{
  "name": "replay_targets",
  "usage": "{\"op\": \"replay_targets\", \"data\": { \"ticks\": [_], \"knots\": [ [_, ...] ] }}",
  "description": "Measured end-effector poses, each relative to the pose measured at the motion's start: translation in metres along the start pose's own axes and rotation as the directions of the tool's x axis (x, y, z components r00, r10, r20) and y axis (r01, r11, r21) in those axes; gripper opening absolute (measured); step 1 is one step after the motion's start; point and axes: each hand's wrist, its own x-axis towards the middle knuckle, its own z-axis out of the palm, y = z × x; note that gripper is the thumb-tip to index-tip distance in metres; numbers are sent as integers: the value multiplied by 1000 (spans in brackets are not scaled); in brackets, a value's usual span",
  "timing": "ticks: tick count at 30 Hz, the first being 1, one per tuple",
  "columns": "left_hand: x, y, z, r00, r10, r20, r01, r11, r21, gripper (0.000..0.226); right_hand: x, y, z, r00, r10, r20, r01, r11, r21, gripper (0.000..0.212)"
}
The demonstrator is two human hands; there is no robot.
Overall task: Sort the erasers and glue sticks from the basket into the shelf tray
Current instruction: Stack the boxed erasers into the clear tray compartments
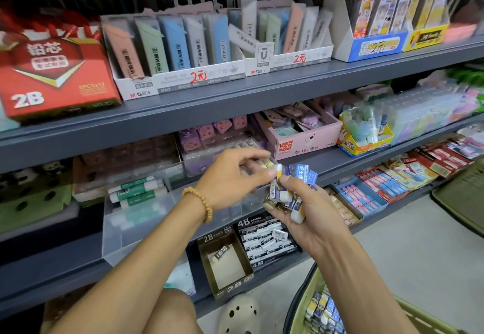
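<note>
My right hand (311, 218) grips a bunch of several blue-sleeved erasers (290, 189) in front of the shelves. My left hand (233, 179), with a bead bracelet on its wrist, pinches the top of one eraser (278, 174) in that bunch. Just below and left of the hands a clear plastic shelf tray (136, 231) holds green-and-white glue sticks (136, 189) at its left end. The olive basket (303, 305) sits at the bottom right with several more erasers (324, 312) inside, partly hidden by my right forearm.
Open 2B (227, 263) and 4B (267, 239) eraser boxes sit on the low shelf under the hands. Grey shelves above carry lead-refill boxes and pink and purple erasers. A second green basket (463, 197) stands at the right on the floor. My knee and a shoe show below.
</note>
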Motion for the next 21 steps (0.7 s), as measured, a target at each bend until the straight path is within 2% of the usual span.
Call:
{"op": "replay_targets", "data": {
  "ticks": [4,10,12,17,19,21],
  "knots": [
    [17,3,7,992,-60,116,72,992,-102,18,1,-3,3,1000,-14,3,14,1000,7,10],
    [26,-3,-2,972,-195,132,230,907,-353,18,11,-7,4,997,-3,-79,9,997,77,4],
    [28,-8,-10,975,-210,66,219,896,-387,13,14,-11,1,992,-16,-124,26,997,75,6],
    [47,-27,-30,951,-211,-225,158,960,-231,18,19,-22,-10,985,-60,-160,71,996,60,7],
    [58,-35,-34,943,-135,-305,99,986,-132,12,20,-25,-13,985,-70,-159,80,995,58,9],
    [69,-41,-35,944,-59,-325,59,998,-9,10,21,-26,-15,985,-78,-154,88,994,59,11]
  ]
}}
